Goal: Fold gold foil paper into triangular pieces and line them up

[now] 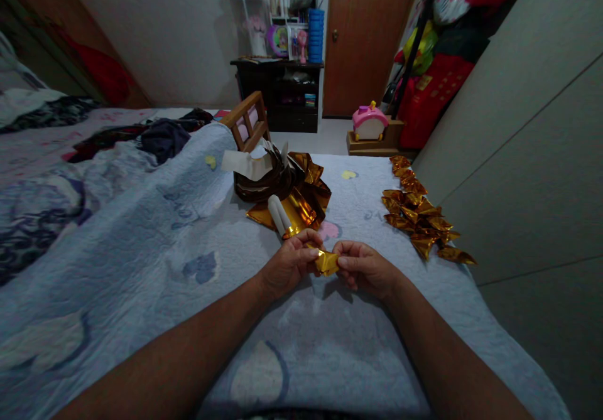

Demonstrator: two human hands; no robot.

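Note:
Between my two hands is a small folded piece of shiny gold foil paper (326,263). My left hand (294,260) pinches its left side, and my right hand (362,266) grips its right edge with thumb and fingers. Just beyond my left hand lie a white roll (277,214) and loose gold foil sheets (264,213). Behind them sits a curled stack of dark-edged paper (257,184) with white sheets sticking up. Over to the right, several folded gold foil pieces (419,216) lie in a loose pile along the bed's edge.
A pale blue quilt (198,319) covers the bed under my arms. Rumpled clothes (164,137) lie at the left. Past the foot of the bed are a dark cabinet (277,93), a pink toy (370,123) and a wooden door (367,43). A pale panel (532,156) rises at the right.

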